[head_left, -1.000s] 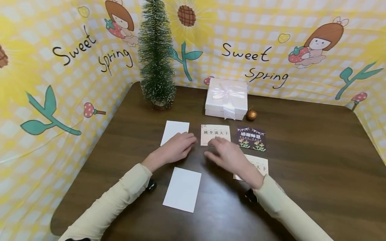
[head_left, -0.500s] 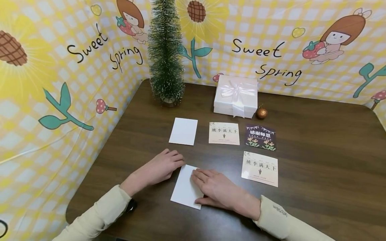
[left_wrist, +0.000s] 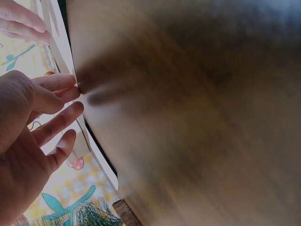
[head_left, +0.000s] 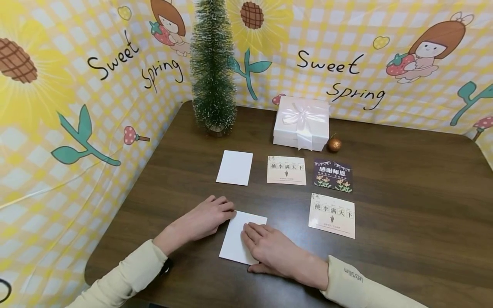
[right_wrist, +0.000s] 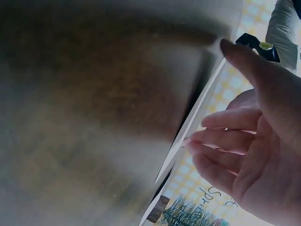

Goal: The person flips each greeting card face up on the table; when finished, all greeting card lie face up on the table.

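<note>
Near the tabletop's front edge lies a blank white card. The right hand rests flat on it, fingers straight; the left hand, fingers relaxed, touches its left edge.

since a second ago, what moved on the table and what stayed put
Both hands left the far row of cards and came to the near white card. The right hand lies flat on it; the left hand touches its left edge. The card has turned slightly. The other cards and the gift box stayed.
</note>
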### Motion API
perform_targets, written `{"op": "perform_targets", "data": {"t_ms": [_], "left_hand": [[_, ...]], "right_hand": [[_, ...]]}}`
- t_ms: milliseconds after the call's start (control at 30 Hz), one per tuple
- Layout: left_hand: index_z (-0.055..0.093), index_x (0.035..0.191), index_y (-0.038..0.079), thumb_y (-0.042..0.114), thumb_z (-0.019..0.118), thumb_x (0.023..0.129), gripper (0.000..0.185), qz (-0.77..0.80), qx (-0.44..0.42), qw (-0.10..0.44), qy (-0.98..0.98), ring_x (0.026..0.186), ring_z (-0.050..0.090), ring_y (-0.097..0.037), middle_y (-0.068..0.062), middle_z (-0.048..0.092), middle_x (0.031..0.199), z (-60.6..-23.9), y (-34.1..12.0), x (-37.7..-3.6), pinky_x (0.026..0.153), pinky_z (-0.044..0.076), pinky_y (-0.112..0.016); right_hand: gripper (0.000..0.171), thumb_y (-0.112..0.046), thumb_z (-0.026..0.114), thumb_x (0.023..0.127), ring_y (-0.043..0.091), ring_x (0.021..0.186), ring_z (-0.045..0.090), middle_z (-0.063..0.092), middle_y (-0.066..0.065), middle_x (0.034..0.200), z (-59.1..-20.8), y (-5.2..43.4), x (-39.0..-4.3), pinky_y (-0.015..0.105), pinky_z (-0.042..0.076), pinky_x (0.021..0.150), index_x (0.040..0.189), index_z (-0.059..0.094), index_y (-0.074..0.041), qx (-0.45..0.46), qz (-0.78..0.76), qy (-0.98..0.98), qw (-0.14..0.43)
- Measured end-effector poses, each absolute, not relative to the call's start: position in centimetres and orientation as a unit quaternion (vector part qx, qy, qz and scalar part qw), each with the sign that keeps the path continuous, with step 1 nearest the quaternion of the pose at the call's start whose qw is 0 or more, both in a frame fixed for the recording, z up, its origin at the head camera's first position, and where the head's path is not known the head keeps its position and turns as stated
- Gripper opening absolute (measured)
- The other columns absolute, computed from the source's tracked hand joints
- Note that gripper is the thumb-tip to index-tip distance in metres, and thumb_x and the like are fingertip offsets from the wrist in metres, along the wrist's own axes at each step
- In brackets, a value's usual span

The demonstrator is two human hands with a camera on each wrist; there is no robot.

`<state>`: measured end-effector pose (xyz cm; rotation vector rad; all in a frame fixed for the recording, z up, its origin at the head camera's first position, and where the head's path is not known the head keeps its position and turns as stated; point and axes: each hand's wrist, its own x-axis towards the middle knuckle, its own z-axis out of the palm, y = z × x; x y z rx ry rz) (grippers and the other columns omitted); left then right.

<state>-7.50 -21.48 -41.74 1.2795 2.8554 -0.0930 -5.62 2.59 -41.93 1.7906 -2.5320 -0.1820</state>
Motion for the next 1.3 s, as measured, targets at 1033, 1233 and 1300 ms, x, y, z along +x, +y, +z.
{"op": "perform_targets", "data": {"t_ms": [1033, 1233, 1300], "left_hand": [[0.067, 0.109, 0.003, 0.009, 0.066, 0.092, 0.018, 0.324, 0.316, 0.018, 0.892, 0.092, 0.067, -0.017, -0.007, 0.072, 0.105, -40.4, -19.1, -11.6, 0.078, 0.055, -0.033], [0.067, 0.11, 0.003, 0.007, 0.064, 0.093, 0.017, 0.36, 0.305, 0.045, 0.881, 0.086, 0.063, -0.011, -0.007, 0.072, 0.106, -40.2, -18.4, -12.4, 0.074, 0.052, -0.028], [0.067, 0.107, 0.003, 0.008, 0.064, 0.093, 0.015, 0.344, 0.317, 0.048, 0.883, 0.084, 0.062, -0.01, -0.006, 0.072, 0.103, -40.0, -18.1, -12.7, 0.073, 0.052, -0.028]], "right_hand": [[0.01, -0.013, 0.063, 0.093, 0.01, 0.058, 0.059, 0.066, -0.004, 0.071, -37.9, 6.7, -14.3, 0.027, 0.05, 0.053, 0.099, 0.07, -0.009, 0.471, 0.245, -0.835, 0.145], [0.029, -0.018, 0.066, 0.093, 0.02, 0.093, 0.07, 0.071, 0.008, 0.111, -37.7, 7.8, -15.6, 0.036, 0.056, 0.073, 0.119, 0.063, -0.005, 0.405, 0.356, -0.838, 0.078], [0.033, -0.018, 0.069, 0.091, 0.021, 0.1, 0.069, 0.07, 0.009, 0.115, -37.6, 8.0, -15.9, 0.037, 0.056, 0.077, 0.121, 0.062, -0.005, 0.402, 0.376, -0.833, 0.062]]}}
